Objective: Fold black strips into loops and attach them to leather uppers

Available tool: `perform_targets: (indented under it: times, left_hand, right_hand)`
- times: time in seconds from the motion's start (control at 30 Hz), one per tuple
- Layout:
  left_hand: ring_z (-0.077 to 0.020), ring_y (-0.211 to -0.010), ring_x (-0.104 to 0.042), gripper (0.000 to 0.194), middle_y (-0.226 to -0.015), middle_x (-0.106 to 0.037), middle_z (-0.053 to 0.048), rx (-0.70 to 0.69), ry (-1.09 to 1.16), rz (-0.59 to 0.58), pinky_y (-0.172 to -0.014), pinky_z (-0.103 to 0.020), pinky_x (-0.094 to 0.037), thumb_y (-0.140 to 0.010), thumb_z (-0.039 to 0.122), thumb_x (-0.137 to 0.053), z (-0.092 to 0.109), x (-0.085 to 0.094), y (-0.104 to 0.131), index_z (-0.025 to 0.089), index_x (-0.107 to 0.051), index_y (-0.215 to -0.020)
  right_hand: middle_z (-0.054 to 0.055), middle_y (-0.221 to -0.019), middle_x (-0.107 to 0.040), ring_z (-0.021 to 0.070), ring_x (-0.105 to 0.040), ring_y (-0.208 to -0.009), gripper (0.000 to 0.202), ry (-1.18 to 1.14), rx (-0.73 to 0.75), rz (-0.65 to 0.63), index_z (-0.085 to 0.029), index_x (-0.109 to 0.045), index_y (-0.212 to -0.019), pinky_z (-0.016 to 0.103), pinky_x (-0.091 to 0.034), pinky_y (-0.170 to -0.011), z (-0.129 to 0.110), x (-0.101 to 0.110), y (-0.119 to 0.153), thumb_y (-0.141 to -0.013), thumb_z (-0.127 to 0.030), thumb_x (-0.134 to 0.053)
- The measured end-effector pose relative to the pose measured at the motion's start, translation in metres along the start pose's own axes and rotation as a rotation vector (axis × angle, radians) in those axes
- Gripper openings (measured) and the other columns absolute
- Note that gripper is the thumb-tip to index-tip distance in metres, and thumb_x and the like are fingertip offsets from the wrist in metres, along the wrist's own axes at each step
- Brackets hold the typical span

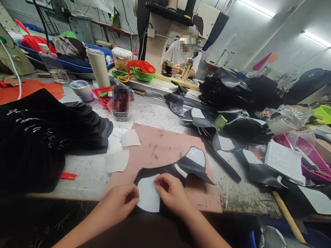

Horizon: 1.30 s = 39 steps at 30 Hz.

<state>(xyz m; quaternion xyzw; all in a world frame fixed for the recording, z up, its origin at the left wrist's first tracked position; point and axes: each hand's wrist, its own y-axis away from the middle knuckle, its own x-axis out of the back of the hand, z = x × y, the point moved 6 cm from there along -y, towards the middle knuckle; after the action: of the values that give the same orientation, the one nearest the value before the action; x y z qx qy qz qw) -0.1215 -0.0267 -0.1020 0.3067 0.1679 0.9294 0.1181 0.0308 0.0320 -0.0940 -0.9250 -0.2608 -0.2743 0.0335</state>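
A black cut piece [165, 168] lies on a pinkish board [155, 141] at the table's front edge. On its near end rests a white patch [149, 194], with my left hand [124, 199] pinching at its left edge and my right hand [172, 193] pinching its upper right edge. Another white patch [198, 156] sits on the far right end of the black piece, beside a narrow white strip [181, 170]. Two loose white patches, one upper [130, 138] and one lower [117, 161], lie left of my hands, partly over the board's edge.
Stacked black pieces [51, 127] fill the left side. To the right are more black pieces [227, 89], a notebook [283, 162], a pink basket [310, 158] and a wooden handle [289, 217]. Cups and a green bowl [143, 74] stand behind. Across the table sits a person [181, 57] holding a phone.
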Motion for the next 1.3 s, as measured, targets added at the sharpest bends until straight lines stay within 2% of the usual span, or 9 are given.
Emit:
perform_targets:
  times: [0.13, 0.2, 0.3, 0.4, 0.5, 0.6, 1.1, 1.2, 1.3]
  left_hand:
    - [-0.0134, -0.058, -0.053, 0.015, -0.061, -0.060, 0.003, -0.025, -0.032, -0.102, -0.052, -0.021, -0.034, -0.070, 0.021, -0.045, 0.001, -0.003, 0.003, 0.020, -0.058, -0.064]
    - [-0.0131, -0.058, -0.053, 0.014, -0.061, -0.059, 0.003, -0.042, -0.023, -0.115, -0.052, -0.020, -0.034, -0.070, 0.022, -0.046, 0.002, -0.004, 0.004, 0.020, -0.059, -0.063]
    - [-0.0135, -0.060, -0.055, 0.015, -0.063, -0.060, 0.003, -0.041, -0.004, -0.051, -0.055, -0.021, -0.037, -0.074, 0.026, -0.046, 0.000, 0.000, 0.002, 0.020, -0.058, -0.068]
    - [-0.0153, -0.067, -0.059, 0.019, -0.070, -0.065, 0.001, -0.030, -0.018, 0.096, -0.062, -0.023, -0.042, -0.079, 0.030, -0.044, -0.003, 0.008, -0.003, 0.021, -0.060, -0.074]
    - [-0.0167, -0.073, -0.061, 0.020, -0.076, -0.068, 0.000, -0.075, -0.088, 0.215, -0.067, -0.024, -0.044, -0.079, 0.031, -0.045, -0.005, 0.012, -0.007, 0.022, -0.063, -0.076]
    - [-0.0166, -0.072, -0.062, 0.022, -0.076, -0.069, 0.000, -0.124, -0.131, 0.278, -0.066, -0.023, -0.045, -0.080, 0.031, -0.045, -0.007, 0.011, -0.007, 0.022, -0.064, -0.075]
    - [-0.0157, -0.067, -0.059, 0.021, -0.070, -0.067, 0.001, -0.107, -0.167, 0.241, -0.062, -0.023, -0.043, -0.079, 0.026, -0.044, -0.004, 0.012, -0.010, 0.021, -0.063, -0.071]
    - [-0.0147, -0.064, -0.057, 0.023, -0.069, -0.065, 0.000, -0.148, -0.275, 0.250, -0.059, -0.023, -0.041, -0.080, 0.025, -0.041, -0.001, 0.011, -0.011, 0.020, -0.062, -0.070]
    - [-0.0160, -0.066, -0.055, 0.029, -0.071, -0.062, -0.002, -0.245, -0.490, 0.311, -0.056, -0.025, -0.038, -0.083, 0.023, -0.037, 0.003, 0.009, -0.010, 0.019, -0.062, -0.069]
  right_hand:
    - [-0.002, -0.067, -0.056, 0.0114, -0.050, -0.061, 0.014, 0.087, -0.009, -0.169, -0.020, -0.054, -0.067, 0.021, -0.037, -0.054, -0.007, -0.004, 0.004, -0.064, -0.007, -0.049]
    - [-0.003, -0.066, -0.055, 0.0109, -0.049, -0.059, 0.015, 0.083, 0.004, -0.197, -0.020, -0.054, -0.065, 0.021, -0.037, -0.053, -0.008, -0.005, 0.005, -0.063, -0.006, -0.049]
    - [-0.002, -0.067, -0.058, 0.0119, -0.052, -0.063, 0.013, -0.025, 0.018, -0.074, -0.019, -0.057, -0.069, 0.022, -0.041, -0.058, -0.003, 0.000, 0.003, -0.067, -0.008, -0.051]
    - [0.001, -0.072, -0.061, 0.0139, -0.055, -0.067, 0.009, -0.043, 0.032, 0.084, -0.019, -0.062, -0.075, 0.025, -0.045, -0.064, 0.004, 0.003, -0.002, -0.072, -0.014, -0.055]
    - [0.003, -0.076, -0.064, 0.0153, -0.059, -0.072, 0.011, 0.015, 0.029, 0.129, -0.020, -0.066, -0.077, 0.026, -0.047, -0.067, 0.008, 0.000, -0.006, -0.074, -0.015, -0.056]
    - [0.003, -0.079, -0.067, 0.0157, -0.061, -0.075, 0.014, 0.063, 0.021, 0.130, -0.021, -0.068, -0.079, 0.027, -0.048, -0.069, 0.009, -0.003, -0.008, -0.075, -0.014, -0.057]
    - [0.002, -0.080, -0.067, 0.0152, -0.062, -0.076, 0.015, 0.184, -0.020, 0.092, -0.023, -0.070, -0.083, 0.025, -0.047, -0.069, 0.008, -0.005, -0.009, -0.078, -0.017, -0.057]
    - [0.002, -0.080, -0.065, 0.0147, -0.061, -0.073, 0.015, 0.245, -0.009, 0.102, -0.024, -0.069, -0.083, 0.025, -0.046, -0.066, 0.008, -0.007, -0.010, -0.078, -0.018, -0.057]
    - [0.005, -0.087, -0.060, 0.0164, -0.056, -0.073, 0.016, 0.441, 0.084, 0.167, -0.023, -0.068, -0.085, 0.026, -0.044, -0.062, 0.003, -0.008, -0.008, -0.079, -0.019, -0.054]
